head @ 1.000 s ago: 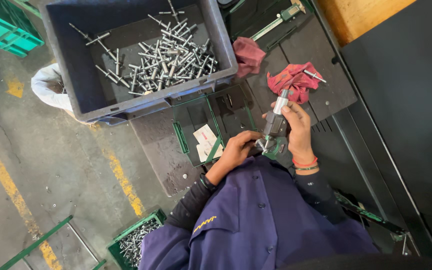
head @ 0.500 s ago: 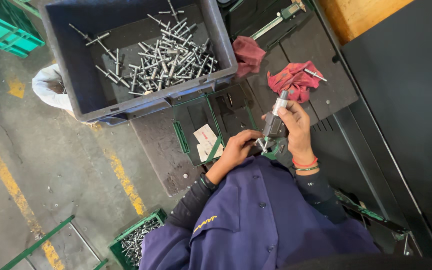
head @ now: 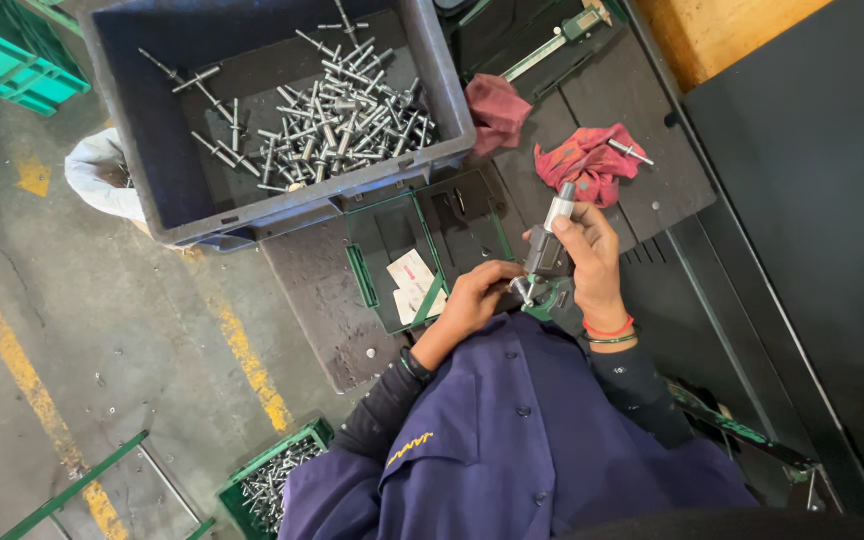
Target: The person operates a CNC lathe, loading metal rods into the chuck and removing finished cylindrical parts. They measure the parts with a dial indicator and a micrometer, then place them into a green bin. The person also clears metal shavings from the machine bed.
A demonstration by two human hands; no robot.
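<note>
While the view is sliding only a hair from half a second back, the left hand (head: 472,300) is staying at the lower end of the micrometer (head: 549,245). Its fingers are pinched together there around a small metal piece (head: 524,290); how that piece is seated is too small to tell. The right hand (head: 592,265) is keeping its fingers clamped around the micrometer's body, with the silver thimble pointing up and away from the chest. Nothing is being set down or picked up, so my reading is that the gauging of this one piece is continuing.

Packages and labels, left to right:
- Green plastic crates (head: 12,60) are sitting at the far left on the floor, over worn yellow floor lines (head: 12,360).
- A white bag (head: 97,175) is peeking out from under the grey crate (head: 142,150), which is holding a loose heap of steel pins (head: 342,120).
- A smaller green crate (head: 272,480) of similar parts is sitting low on the floor.
- An open green case (head: 392,260) is lying on the dark bench (head: 322,300), with a white printed card (head: 414,283) lying at its right edge, just beside the left hand.
- A maroon rag (head: 497,105) is lying just beside the grey crate's corner.
- A digital caliper (head: 562,40) is lying in its case at the top.
- A red rag (head: 587,160) is carrying a single pin (head: 632,152), near the thimble.
</note>
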